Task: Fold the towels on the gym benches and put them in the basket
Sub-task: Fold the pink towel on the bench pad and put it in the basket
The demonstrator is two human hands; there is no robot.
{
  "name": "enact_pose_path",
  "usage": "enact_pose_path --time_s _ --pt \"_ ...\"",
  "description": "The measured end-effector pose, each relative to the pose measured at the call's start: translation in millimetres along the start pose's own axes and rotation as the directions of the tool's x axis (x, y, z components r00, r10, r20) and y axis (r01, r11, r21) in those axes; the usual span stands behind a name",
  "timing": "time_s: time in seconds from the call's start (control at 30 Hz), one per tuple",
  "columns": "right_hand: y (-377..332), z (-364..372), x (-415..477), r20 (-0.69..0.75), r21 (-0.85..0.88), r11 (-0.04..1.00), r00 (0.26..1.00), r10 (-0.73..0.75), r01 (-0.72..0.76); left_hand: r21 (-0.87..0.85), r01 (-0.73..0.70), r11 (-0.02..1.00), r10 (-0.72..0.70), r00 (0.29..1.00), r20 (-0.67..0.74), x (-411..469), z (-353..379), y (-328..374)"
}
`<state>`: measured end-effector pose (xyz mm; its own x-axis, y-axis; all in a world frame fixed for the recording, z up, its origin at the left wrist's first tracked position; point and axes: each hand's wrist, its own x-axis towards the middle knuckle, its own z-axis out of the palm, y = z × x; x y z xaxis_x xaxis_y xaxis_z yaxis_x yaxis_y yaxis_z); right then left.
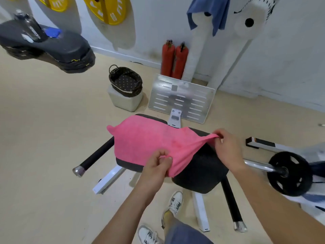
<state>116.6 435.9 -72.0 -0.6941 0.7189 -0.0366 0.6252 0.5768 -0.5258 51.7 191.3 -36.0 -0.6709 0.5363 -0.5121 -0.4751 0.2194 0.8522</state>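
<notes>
A pink towel (pixel 146 138) lies spread over the black padded gym bench (pixel 202 169) in the middle of the view. My left hand (pixel 156 166) pinches the towel's near corner, lifted off the pad. At the towel's right corner my right hand (pixel 226 147) grips the cloth and pulls it taut. A dark wicker basket (pixel 114 80) with a dotted lining sits on a pale box behind the bench. A blue towel (pixel 218 13) hangs over white padded equipment at the top.
A silver footplate (pixel 181 97) stands behind the bench, with two red fire extinguishers (pixel 174 60) against the wall. A barbell with a black weight plate (pixel 290 173) lies to the right. Stacked black step platforms (pixel 58 50) sit at the left. My shoes are below the bench.
</notes>
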Motion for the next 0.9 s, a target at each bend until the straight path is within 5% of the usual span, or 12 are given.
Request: enact_pose_path --time_s 0.2,0.3,0.37,0.57,0.7,0.9 --pt "-48.8 -14.0 48.2 0.112 -0.098 0.995 0.993 -0.026 0.037 -0.194 -0.079 0.978 0.028 0.967 -0.254 -3.2 -61.9 -7.4" --pt "-99.2 1.2 81.2 0.247 0.378 0.912 0.967 0.066 -0.159 -0.248 -0.078 0.966 -0.031 0.914 -0.404 5.9 -90.9 -13.3" --pt "-129.1 24.8 101.3 0.345 0.527 0.813 0.937 0.06 -0.246 -0.25 -0.058 0.966 -0.077 0.864 -0.498 14.0 -106.6 -17.0" --pt "-185.8 117.3 140.9 0.366 0.31 0.95 0.926 -0.093 -0.027 0.032 0.284 0.958 -0.201 0.749 -0.631 42.2 -146.9 -44.3" --pt "-198.7 159.0 143.0 0.453 0.235 0.969 0.873 -0.183 0.081 0.45 0.548 0.705 -0.183 0.753 -0.632 63.4 -160.8 -43.1" --pt "-185.7 201.7 147.0 0.655 0.048 0.993 0.747 -0.111 0.105 0.541 0.211 0.814 0.178 0.796 -0.579 143.1 -167.7 23.7"
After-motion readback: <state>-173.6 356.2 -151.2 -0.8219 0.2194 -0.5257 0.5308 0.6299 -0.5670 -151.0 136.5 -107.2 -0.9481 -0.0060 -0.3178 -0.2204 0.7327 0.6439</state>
